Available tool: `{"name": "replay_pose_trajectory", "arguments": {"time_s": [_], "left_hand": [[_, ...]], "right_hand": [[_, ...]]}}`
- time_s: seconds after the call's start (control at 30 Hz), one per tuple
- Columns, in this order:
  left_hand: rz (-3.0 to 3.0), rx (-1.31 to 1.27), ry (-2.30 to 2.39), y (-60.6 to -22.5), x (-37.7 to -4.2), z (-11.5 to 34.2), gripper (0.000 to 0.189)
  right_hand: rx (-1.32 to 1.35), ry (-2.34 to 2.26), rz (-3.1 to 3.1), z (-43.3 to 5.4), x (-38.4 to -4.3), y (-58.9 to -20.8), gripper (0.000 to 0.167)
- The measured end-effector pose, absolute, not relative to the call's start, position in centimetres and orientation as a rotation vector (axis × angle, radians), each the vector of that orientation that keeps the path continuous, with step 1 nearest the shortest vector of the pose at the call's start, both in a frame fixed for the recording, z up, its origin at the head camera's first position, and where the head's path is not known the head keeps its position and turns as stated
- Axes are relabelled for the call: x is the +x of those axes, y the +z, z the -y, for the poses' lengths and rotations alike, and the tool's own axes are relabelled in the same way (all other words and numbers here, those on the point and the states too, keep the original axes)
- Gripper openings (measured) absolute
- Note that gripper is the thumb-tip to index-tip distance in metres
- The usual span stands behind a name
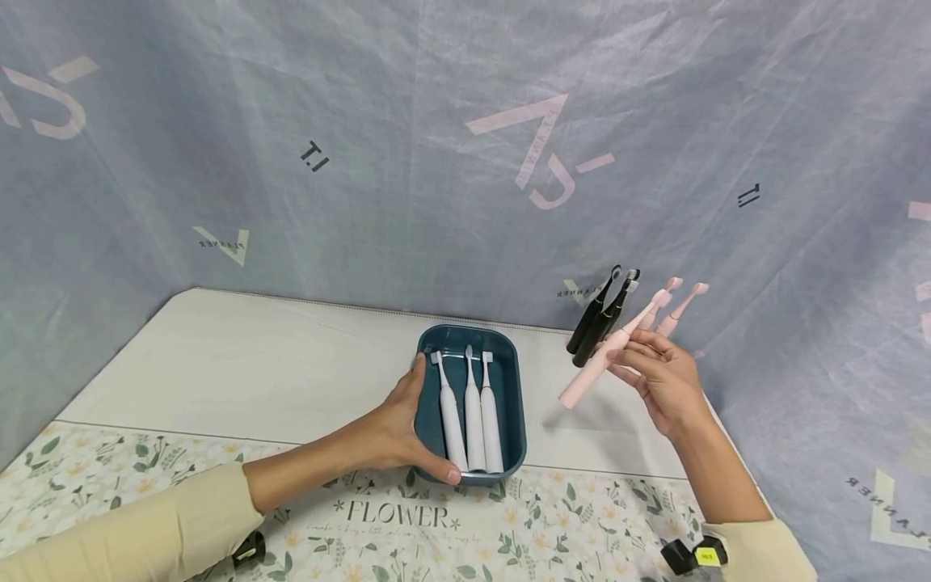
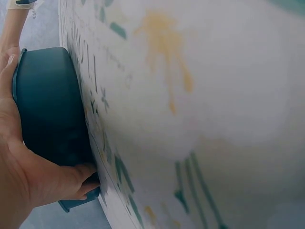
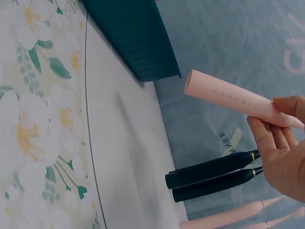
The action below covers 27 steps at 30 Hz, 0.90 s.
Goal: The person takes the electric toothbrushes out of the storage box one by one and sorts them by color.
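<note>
My left hand (image 1: 393, 428) grips the left side of a dark teal plastic bin (image 1: 517, 412), with the thumb over the near rim. In the left wrist view, fingers curl against the bin's outer wall (image 2: 50, 105). Three white electric toothbrushes (image 1: 474, 420) lie side by side inside, heads toward the back. To the right, my right hand (image 1: 669, 384) pinches a pink electric toothbrush (image 1: 592, 372) between thumb and fingers. It is held tilted above the table, head up and away, and its handle (image 3: 228, 94) shows a row of marks in the right wrist view.
Black electric toothbrushes (image 1: 598, 323) stand together at the table's back edge, close behind the right hand. Two more pink toothbrushes (image 1: 676, 314) are beside them, partly hidden. A grey printed cloth (image 1: 364, 162) hangs behind the table, and a floral mat (image 1: 538, 525) covers its front.
</note>
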<state>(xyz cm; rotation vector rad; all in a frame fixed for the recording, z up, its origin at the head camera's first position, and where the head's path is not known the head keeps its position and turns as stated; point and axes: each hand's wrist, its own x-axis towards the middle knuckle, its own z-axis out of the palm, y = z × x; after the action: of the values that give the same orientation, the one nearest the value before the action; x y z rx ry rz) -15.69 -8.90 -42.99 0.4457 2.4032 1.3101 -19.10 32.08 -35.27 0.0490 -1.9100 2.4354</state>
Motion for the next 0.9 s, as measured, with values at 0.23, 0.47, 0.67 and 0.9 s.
{"name": "replay_pose_trajectory", "arguments": {"time_s": [0.23,0.47,0.67,0.9], "left_hand": [[-2.405,0.441,1.308,-43.0,-15.7,8.9,0.18],[-2.397,0.435,1.316,-43.0,-15.8,8.9,0.181],[-2.392,0.447,1.325,-43.1,-15.9,8.9,0.181],[-2.386,0.445,1.329,-43.1,-15.8,8.9,0.181]], "right_hand": [[0.054,2.461,1.861,-32.7,-19.1,-35.1,0.031],[0.053,2.474,1.831,-33.2,-19.1,-34.9,0.032],[0.043,2.467,1.834,-33.6,-19.1,-34.9,0.033],[0.024,2.432,1.85,-34.4,-19.1,-35.0,0.034]]}}
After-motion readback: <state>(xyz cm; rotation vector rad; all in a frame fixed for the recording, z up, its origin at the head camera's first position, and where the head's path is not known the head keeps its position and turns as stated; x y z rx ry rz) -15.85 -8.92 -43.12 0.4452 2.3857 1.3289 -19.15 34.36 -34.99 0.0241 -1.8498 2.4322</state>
